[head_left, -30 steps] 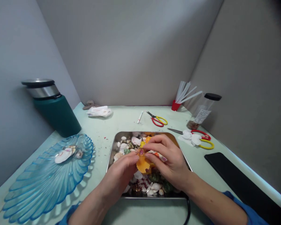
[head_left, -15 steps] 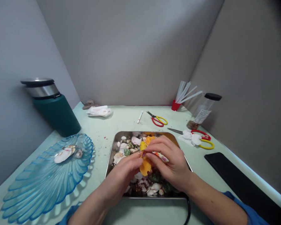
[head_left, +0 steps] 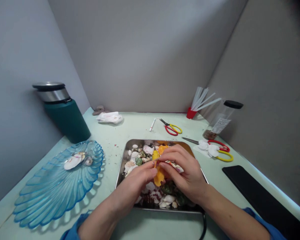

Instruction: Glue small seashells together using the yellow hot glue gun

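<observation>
Both my hands meet over a shallow metal tray filled with assorted seashells. My left hand has thumb and forefinger pinched at the upper edge of a yellow scallop shell. Just to its right, my right hand is closed around a white shell with coloured markings, its fingertips touching those of the left. Fingers cover the spot where they meet, so any small part there is hidden. More yellow and orange shells show behind the fingers.
On the left stand a blue shell-shaped glass dish with several shells and a teal bottle. Scissors, a second pair, a red cup of translucent sticks, a jar and a black slab lie right.
The whole view has shifted slightly, so things appear a little farther right. My hands keep nearly the same grip over the tray, with only slight finger movement.
</observation>
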